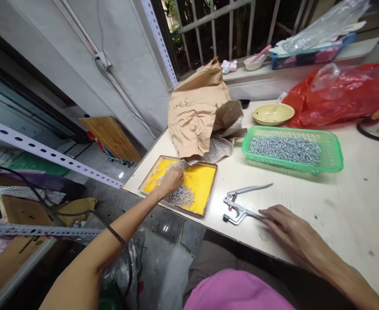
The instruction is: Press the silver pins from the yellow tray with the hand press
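Note:
My left hand (172, 180) reaches into a shallow tray (211, 189) with a yellow bottom. Its fingers are bunched downward among many small silvery metal pieces (183, 197), too small to name surely; what is between the fingertips is hidden. On the tabletop lies a pair of hand pliers (239, 211) with grey handles, a spring and a black round tip, its jaws facing left. My right hand (291, 228) rests low over the end of the lower handle, fingers stretched out and touching it. The upper handle lies free of the hand.
A green plastic basket (333, 150) holds many similar metal pieces. Behind the tray, a crumpled brown paper bag (192, 112) lies with its mouth open. A yellow bowl (273, 114) and a red plastic bag (344, 94) stand farther back. The table's front edge runs just below the tray.

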